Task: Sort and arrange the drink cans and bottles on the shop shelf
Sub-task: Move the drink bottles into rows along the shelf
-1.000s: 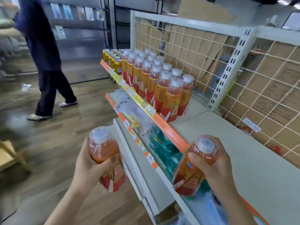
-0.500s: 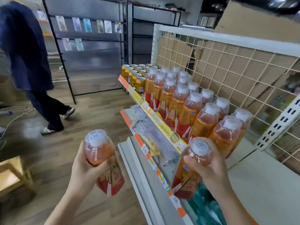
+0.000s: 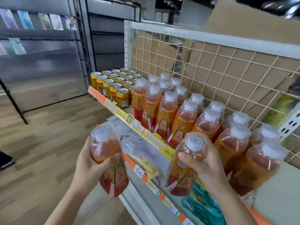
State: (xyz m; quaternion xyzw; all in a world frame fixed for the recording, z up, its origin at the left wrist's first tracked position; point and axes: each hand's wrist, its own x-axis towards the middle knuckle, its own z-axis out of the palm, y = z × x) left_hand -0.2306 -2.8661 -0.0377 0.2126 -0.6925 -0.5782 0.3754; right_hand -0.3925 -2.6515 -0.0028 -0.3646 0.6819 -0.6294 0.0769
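Observation:
My left hand (image 3: 88, 166) grips an orange tea bottle (image 3: 110, 174) with a white cap and red-and-gold label, held out over the aisle, left of the shelf. My right hand (image 3: 203, 163) grips a second, matching bottle (image 3: 181, 177) near its neck, held in front of the top shelf's front edge (image 3: 146, 133). On that shelf stand several rows of the same bottles (image 3: 167, 114), running toward the wire-grid back panel. Gold drink cans (image 3: 113, 88) are grouped at the shelf's far left end.
A white wire grid backed with cardboard (image 3: 227, 70) closes the shelf's rear. Bare shelf surface (image 3: 279, 200) lies right of the bottles. Lower shelves hold plastic-wrapped packets (image 3: 146, 151) and teal packs (image 3: 203, 207). Wooden floor (image 3: 40, 143) spreads left, with dark racks (image 3: 40, 46) beyond.
The view has moved closer to the bottle rows and turned left. Both hands still hold their bottles; the right one now sits close to the front row. The person in the aisle is out of view.

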